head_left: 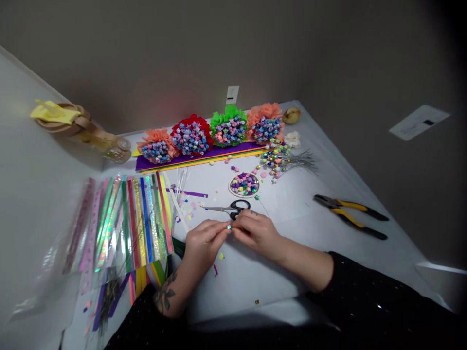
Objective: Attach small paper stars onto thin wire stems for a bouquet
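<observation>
Between the fingertips of both hands sits a tiny shiny paper star (228, 227), silvery blue-green and mostly covered. My left hand (204, 239) pinches it from the left, thumb against forefinger. From the right, my right hand (260, 234) closes its fingers on the same piece. Just beyond my right hand lie black-handled scissors (233, 208), blades toward the left. Farther back, a small round dish (230, 188) is full of purple, pink and green paper stars (245, 183). Small paper scraps (221, 256) are scattered near my left hand.
Glittery paper strips (146, 218) in clear sleeves cover the left side. Yellow-and-black pliers (352, 214) rest at right. Along the wall stand several star bouquets in crepe paper (229, 127). Wire stems with stars (299, 160) lie at the back right; a tan sandal (83, 129) at back left.
</observation>
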